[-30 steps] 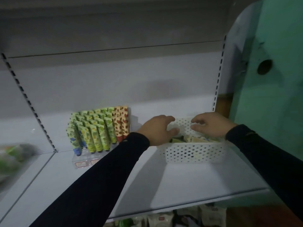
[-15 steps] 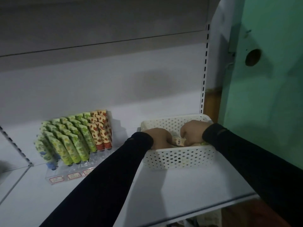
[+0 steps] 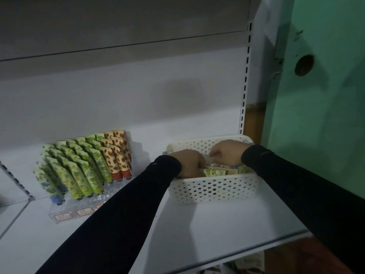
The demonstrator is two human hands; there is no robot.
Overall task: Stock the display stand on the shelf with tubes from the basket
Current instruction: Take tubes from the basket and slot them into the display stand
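A white perforated basket (image 3: pixel 213 188) stands on the shelf (image 3: pixel 207 230) at the right, with several patterned tubes (image 3: pixel 215 172) lying in it. Both my hands are inside it. My left hand (image 3: pixel 190 162) reaches down among the tubes, its fingers hidden below. My right hand (image 3: pixel 226 152) is curled over the tubes at the back; what its fingers hold is hidden. At the left a clear display stand (image 3: pixel 65 214) carries rows of green tubes (image 3: pixel 83 171) and red strawberry tubes (image 3: pixel 118 155).
A slotted upright (image 3: pixel 245 82) runs up behind the basket. A green wall (image 3: pixel 325 95) with a round hole closes the right side. The shelf's front edge (image 3: pixel 246 252) runs below my arms. Another shelf bay adjoins at the far left.
Both hands have dropped from the basket's rim into the basket among the tubes. The view has shifted right and closer.
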